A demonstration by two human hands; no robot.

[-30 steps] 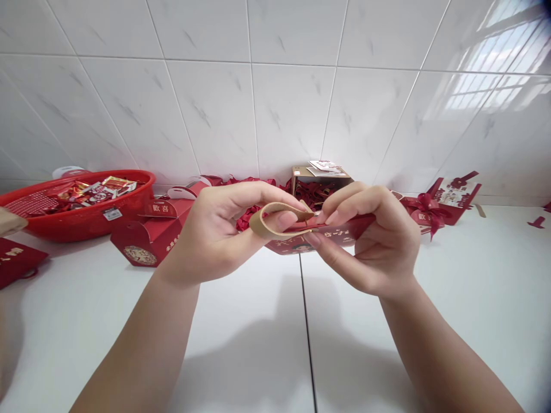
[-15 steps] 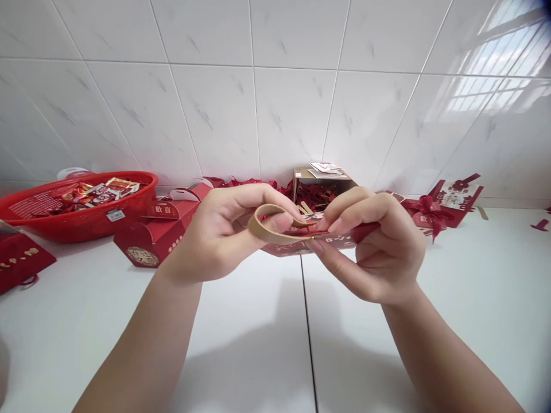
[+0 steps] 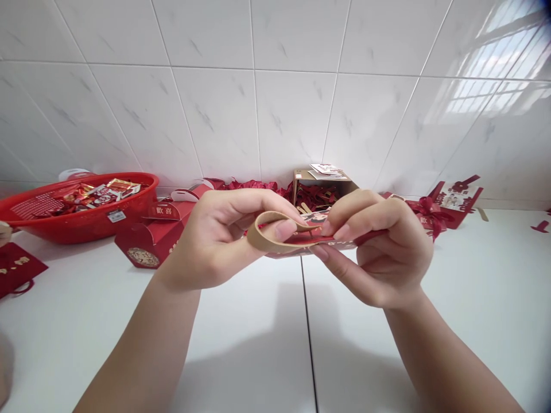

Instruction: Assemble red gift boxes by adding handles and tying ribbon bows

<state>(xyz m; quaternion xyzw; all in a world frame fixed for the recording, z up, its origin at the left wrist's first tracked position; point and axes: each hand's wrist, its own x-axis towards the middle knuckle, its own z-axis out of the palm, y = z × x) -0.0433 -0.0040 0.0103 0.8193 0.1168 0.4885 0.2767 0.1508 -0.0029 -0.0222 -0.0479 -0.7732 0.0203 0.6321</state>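
In mid-air before me, a strap (image 3: pixel 275 245), tan on one side and red on the other, is bent into a loop. My left hand (image 3: pixel 219 238) is closed around the loop, its thumb lying inside the curve. My right hand (image 3: pixel 383 246) pinches the strap's two ends together between thumb and fingers. Directly behind and below the strap is a red printed box (image 3: pixel 293 253), mostly hidden by my hands; whether the strap is joined to it I cannot tell.
At the left, a red plastic basket (image 3: pixel 86 225) holds wrapped sweets, beside a red gift box (image 3: pixel 146 244). Another person's fingers (image 3: pixel 4 234) show near a red bag (image 3: pixel 19 269). Red ribbons fill a cardboard box (image 3: pixel 297 186) by the wall. A bow-tied box (image 3: pixel 430 215) stands right.
The red bag at the far left has shifted left, and another person's fingers have appeared by it. My right hand has moved slightly right; both hands keep their grip on the strap.
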